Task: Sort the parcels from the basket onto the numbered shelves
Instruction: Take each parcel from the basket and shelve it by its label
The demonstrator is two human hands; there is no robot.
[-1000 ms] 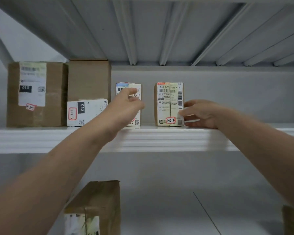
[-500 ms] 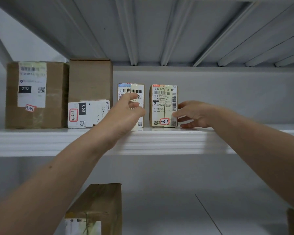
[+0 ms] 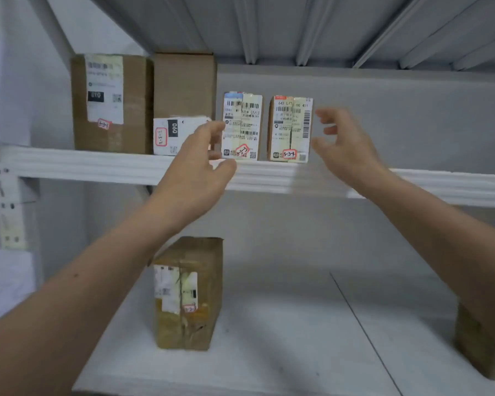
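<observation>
Left grip (image 3: 196,167) slack, empty, before shelf (image 3: 97,164) lip. Right grip (image 3: 345,147) spread, empty, just right of parcel (image 3: 290,128) at lip. Narrow gap to neighbour parcel (image 3: 242,125); open shelf rightward.

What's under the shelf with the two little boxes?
A lower shelf with a taped brown box. A second brown box sits far right, partly covered by the person's right arm.

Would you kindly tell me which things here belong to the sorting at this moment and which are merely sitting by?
In use: left small parcel, right small parcel, upper shelf, left hand, right hand, both open.
Sitting by: big brown box, second brown box, taped parcel on lower shelf, box at right edge.
</observation>
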